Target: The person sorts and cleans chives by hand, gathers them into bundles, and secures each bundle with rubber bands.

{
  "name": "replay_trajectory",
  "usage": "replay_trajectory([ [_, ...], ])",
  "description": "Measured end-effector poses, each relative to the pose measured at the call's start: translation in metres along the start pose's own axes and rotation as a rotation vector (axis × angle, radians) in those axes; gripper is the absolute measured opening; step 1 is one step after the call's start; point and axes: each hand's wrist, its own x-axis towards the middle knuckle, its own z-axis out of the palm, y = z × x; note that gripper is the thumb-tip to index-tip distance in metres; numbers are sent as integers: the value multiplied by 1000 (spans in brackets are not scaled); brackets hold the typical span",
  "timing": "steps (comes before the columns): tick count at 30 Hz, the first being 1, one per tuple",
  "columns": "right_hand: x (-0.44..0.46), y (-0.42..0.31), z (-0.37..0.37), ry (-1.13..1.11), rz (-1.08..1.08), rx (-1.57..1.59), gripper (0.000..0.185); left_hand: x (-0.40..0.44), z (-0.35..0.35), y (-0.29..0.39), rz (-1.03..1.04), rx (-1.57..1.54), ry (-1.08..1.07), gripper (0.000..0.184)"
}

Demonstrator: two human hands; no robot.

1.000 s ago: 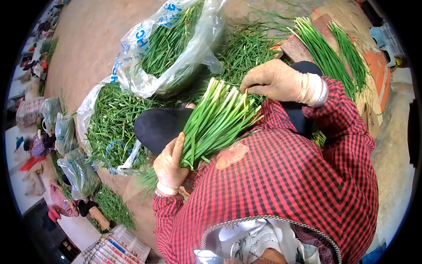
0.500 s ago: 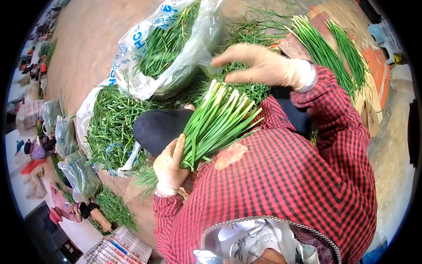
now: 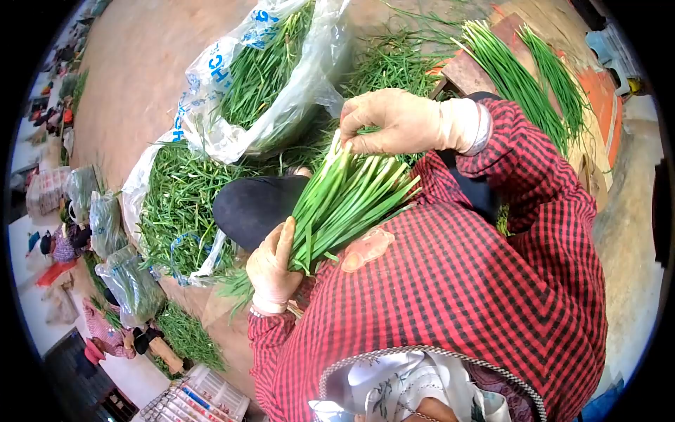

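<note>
A fanned bunch of green stalks [image 3: 344,197] with pale ends lies across my lap, its pale ends pointing up and away. My left hand [image 3: 273,271], in a pale glove, is closed round the leafy lower part. The gloved right hand [image 3: 387,123] pinches the pale tips of a few stalks at the bunch's upper left. Beyond the bunch, loose green leaves [image 3: 394,67] are heaped on the floor. More stalks stand in a clear plastic bag [image 3: 211,91] with blue print.
An open bag of loose greens [image 3: 179,204] is at the left. Long stalks [image 3: 510,70] lie on a board at the upper right. Filled plastic bags [image 3: 130,281], a crate [image 3: 200,397] and a person in a patterned top [image 3: 102,327] are farther left.
My right hand swung left from the bunch's right side, fingers spread on the way, and now pinches stalk tips at the upper left. The left hand has kept its hold.
</note>
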Motion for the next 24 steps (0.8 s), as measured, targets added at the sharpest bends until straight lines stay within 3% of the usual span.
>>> replay_trajectory([
  [5,-2,-7,-12,152,-106,-58,10,-3,4,-1,33,-9,91,95],
  [7,-10,6,-30,366,-74,-51,11,-8,6,-2,38,-8,152,95],
  [9,-25,22,-59,497,232,-50,17,-11,6,-2,34,37,188,94],
  [10,-42,32,-77,526,247,-172,21,-15,5,-4,29,53,158,82],
  [12,-64,59,-89,554,263,-296,26,-18,7,-5,15,50,171,81],
  [13,-70,80,-79,555,418,-238,33,-18,8,-6,0,48,184,81],
  [14,-73,92,-73,554,572,-177,40,-19,8,-6,-14,46,176,80],
  [16,-58,43,-46,306,510,-30,48,-16,9,-6,3,54,169,80],
  [19,-44,-13,-18,-76,370,261,35,-14,10,-6,26,78,162,80],
  [24,-38,-20,-6,-27,233,136,21,-22,10,-6,7,83,186,79],
])
